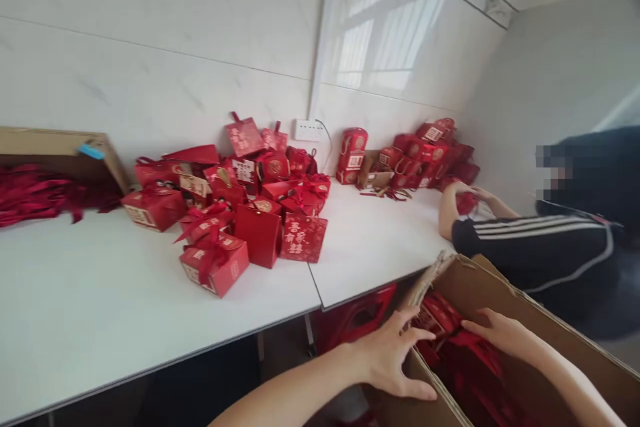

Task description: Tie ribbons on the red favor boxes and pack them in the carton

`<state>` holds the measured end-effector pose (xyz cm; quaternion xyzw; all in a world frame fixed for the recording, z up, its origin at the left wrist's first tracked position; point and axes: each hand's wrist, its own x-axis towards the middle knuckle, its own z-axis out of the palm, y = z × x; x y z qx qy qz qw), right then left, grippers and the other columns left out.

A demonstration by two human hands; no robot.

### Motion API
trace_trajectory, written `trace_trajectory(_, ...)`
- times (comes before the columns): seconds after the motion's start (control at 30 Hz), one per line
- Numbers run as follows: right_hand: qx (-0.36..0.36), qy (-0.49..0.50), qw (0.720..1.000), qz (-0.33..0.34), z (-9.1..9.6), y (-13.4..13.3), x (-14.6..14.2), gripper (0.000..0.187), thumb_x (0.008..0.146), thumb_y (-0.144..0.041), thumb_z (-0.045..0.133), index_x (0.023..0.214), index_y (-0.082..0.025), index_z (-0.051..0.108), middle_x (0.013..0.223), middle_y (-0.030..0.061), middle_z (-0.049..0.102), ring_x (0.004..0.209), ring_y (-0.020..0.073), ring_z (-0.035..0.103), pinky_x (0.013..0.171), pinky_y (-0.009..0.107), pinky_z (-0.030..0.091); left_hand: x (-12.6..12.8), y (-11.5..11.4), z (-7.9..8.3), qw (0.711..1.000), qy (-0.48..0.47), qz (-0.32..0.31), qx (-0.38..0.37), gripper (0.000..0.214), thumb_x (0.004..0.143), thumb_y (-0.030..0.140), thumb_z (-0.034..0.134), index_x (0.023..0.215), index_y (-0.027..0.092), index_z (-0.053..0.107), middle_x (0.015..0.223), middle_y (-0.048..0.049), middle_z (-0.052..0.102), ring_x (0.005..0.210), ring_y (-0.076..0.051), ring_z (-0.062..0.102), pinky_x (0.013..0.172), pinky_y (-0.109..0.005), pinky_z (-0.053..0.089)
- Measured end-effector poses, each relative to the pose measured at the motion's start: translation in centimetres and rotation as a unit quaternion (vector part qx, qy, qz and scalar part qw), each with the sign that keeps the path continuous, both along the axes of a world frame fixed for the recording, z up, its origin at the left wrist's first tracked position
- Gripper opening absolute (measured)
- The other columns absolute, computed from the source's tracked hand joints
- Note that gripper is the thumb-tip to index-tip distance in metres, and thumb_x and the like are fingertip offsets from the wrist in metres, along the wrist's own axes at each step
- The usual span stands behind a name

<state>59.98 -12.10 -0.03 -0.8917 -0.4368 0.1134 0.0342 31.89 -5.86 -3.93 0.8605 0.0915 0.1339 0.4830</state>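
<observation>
A large open cardboard carton (500, 283) stands at the lower right, with red gift boxes (440, 317) and red ribbons inside. My left hand (400, 357) is over the carton's near left edge, fingers and thumb spread, its fingertips close to a red gift box. On the other side of that box, my right hand (507, 333) reaches into the carton with fingers stretched out. Its fingertips are at the box and ribbon; whether they touch, I cannot tell. Neither hand shows a firm grip.
A pile of red gift boxes with ribbons (215, 263) covers part of the white table (125, 300). More red boxes (425, 153) are stacked at the far right by the wall. A cardboard box of red ribbons (35, 193) is at left. A co-worker's arms (460, 203) work at right.
</observation>
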Motion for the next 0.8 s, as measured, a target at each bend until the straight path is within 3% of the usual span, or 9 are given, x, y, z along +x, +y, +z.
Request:
trace_trajectory(0.1,0.038,0.075,0.994,0.076,3.5,1.7,-4.1,0.053,0.064,-0.058,0.056,0.107,-0.027,0.062,0.099,0.0126,0.072,0.093,0.0344,0.067,0.087,0.045,0.051,-2.2,-0.4,1.6,0.995,0.024,0.092,0.022,0.088,0.068,0.044,0.072,0.142,0.028,0.029,0.157,-0.0115,0.003,0.137,-0.050,-0.011,0.102,-0.077,0.008)
trace_trajectory(0.23,0.091,0.119,0.961,0.233,8.6,3.9,-11.3,0.054,0.062,-0.061,0.060,0.108,-0.033,0.062,0.108,0.0090,0.070,0.099,0.0319,0.065,0.090,0.042,0.049,-9.5,0.6,4.1,0.961,-0.088,0.239,0.107,0.036,0.080,0.028,0.057,0.116,0.024,0.055,0.147,-0.0099,0.035,0.142,-0.035,0.013,0.113,-0.059,0.018)
trace_trajectory(0.33,0.075,0.180,0.917,0.348,11.9,6.9,-17.3,0.049,0.071,-0.059,0.056,0.109,-0.030,0.062,0.106,0.0078,0.070,0.094,0.0279,0.066,0.083,0.038,0.052,-16.7,3.0,4.9,0.838,-0.139,0.462,0.256,0.018,0.084,0.023,0.050,0.101,0.024,0.056,0.141,-0.0107,0.037,0.142,-0.035,0.013,0.111,-0.063,0.012)
trace_trajectory(0.4,0.084,0.195,0.877,0.430,12.9,9.6,-21.7,0.044,0.078,-0.055,0.052,0.110,-0.027,0.062,0.101,0.0076,0.071,0.089,0.0265,0.067,0.081,0.038,0.052,-21.1,4.9,4.7,0.726,-0.153,0.601,0.296,0.028,0.082,0.026,0.054,0.110,0.024,0.049,0.141,-0.0133,0.031,0.142,-0.035,0.009,0.112,-0.061,0.012)
trace_trajectory(0.47,0.069,0.199,0.838,0.503,12.8,12.4,-26.4,0.039,0.080,-0.050,0.051,0.108,-0.026,0.064,0.100,0.0061,0.071,0.088,0.0260,0.066,0.080,0.038,0.052,-24.6,6.6,3.9,0.662,-0.151,0.680,0.276,0.051,0.076,0.034,0.061,0.120,0.022,0.038,0.141,-0.0165,0.028,0.141,-0.037,0.011,0.111,-0.061,0.015)
trace_trajectory(0.53,0.033,0.178,0.818,0.546,11.6,14.8,-31.1,0.040,0.080,-0.047,0.054,0.111,-0.023,0.064,0.105,0.0087,0.070,0.095,0.0292,0.065,0.083,0.039,0.050,-26.8,7.7,2.9,0.659,-0.133,0.708,0.216,0.073,0.069,0.042,0.067,0.127,0.019,0.029,0.140,-0.0194,0.029,0.139,-0.038,0.016,0.109,-0.061,0.019)
trace_trajectory(0.6,0.012,0.144,0.827,0.543,10.0,16.5,-34.9,0.057,0.075,-0.049,0.062,0.123,-0.018,0.058,0.122,0.0154,0.061,0.110,0.0357,0.058,0.090,0.044,0.046,-28.0,8.0,2.1,0.693,-0.118,0.701,0.119,0.081,0.069,0.048,0.064,0.131,0.016,0.023,0.139,-0.0213,0.032,0.135,-0.037,0.026,0.106,-0.058,0.026)
trace_trajectory(0.7,-0.003,0.165,0.840,0.517,7.5,17.6,-38.5,0.090,0.069,-0.052,0.069,0.142,-0.011,0.035,0.140,0.0230,0.042,0.123,0.0399,0.046,0.098,0.049,0.040,-28.9,7.0,1.6,0.725,-0.128,0.677,-0.001,0.068,0.080,0.051,0.051,0.130,0.016,0.022,0.128,-0.0184,0.045,0.123,-0.029,0.046,0.099,-0.049,0.039)
trace_trajectory(0.8,0.039,0.290,0.804,0.517,5.0,17.4,-39.5,0.095,0.071,-0.058,0.065,0.145,-0.015,0.024,0.146,0.0200,0.033,0.132,0.0338,0.037,0.105,0.047,0.034,-29.9,5.5,1.9,0.729,-0.131,0.671,-0.037,0.044,0.087,0.048,0.040,0.121,0.019,0.034,0.092,-0.0052,0.060,0.092,-0.020,0.062,0.084,-0.037,0.048)
